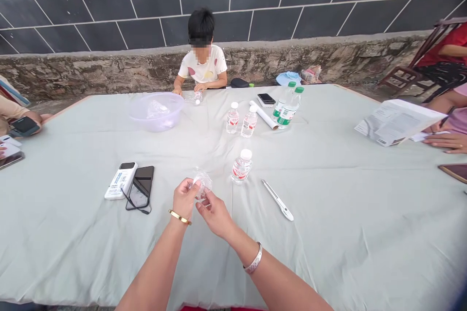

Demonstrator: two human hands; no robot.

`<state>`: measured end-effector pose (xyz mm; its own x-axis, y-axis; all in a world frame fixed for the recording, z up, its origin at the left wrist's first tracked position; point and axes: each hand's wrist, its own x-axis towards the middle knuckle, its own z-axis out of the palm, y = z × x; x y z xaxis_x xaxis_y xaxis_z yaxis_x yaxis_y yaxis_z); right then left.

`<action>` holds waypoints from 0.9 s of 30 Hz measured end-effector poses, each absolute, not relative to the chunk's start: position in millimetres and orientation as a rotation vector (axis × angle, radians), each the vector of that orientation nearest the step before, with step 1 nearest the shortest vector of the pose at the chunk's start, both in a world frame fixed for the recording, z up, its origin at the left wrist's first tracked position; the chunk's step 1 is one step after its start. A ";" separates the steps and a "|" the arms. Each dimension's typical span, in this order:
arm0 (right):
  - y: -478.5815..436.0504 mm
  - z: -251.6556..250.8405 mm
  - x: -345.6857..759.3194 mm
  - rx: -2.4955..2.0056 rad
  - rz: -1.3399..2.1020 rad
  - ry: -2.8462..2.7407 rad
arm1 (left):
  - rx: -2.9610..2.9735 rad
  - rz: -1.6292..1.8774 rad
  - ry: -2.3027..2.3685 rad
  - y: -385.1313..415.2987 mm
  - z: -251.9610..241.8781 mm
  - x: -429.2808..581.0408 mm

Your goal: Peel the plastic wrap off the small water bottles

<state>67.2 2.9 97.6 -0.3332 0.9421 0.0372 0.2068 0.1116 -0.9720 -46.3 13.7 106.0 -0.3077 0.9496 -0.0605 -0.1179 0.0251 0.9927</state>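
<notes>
My left hand (pixel 185 195) and my right hand (pixel 216 213) meet over the near middle of the table. Between them they hold a clear, crinkled plastic piece (pixel 203 180), roundish in outline; its exact kind I cannot make out. The left thumb and fingers pinch its left side, while the right fingertips grip its lower edge. Just right of it stands a small capped water bottle (pixel 241 167) with a red and white label. A white utility knife (pixel 278 200) lies farther right. To the left, a black phone (pixel 141 187) overlaps a white power bank (pixel 121 181).
A pale cloth covers the table (pixel 328 233). Across it, a person (pixel 203 65) handles a small bottle (pixel 198 97) beside a purple basin (pixel 156 126) holding clear plastic. Two small bottles, a white roll (pixel 265 115) and two green-capped bottles (pixel 288 112) stand centrally. Other people sit at both sides.
</notes>
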 end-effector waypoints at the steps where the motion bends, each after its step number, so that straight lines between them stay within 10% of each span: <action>1: -1.4 102.1 67.5 -1.086 1.329 -1.697 | 1.006 1.480 1.448 13.7 106.9 -43.9; 7: -4.5 121.1 91.9 -0.904 1.429 -1.792 | 1.240 1.478 1.538 15.2 116.3 -32.1; 14: 27.9 72.8 168.4 -1.802 0.686 -1.370 | 0.725 1.516 1.531 37.1 91.2 -57.9; 27: 212.2 53.0 114.7 -1.881 0.746 -1.605 | 0.776 1.322 1.613 45.3 72.3 -57.9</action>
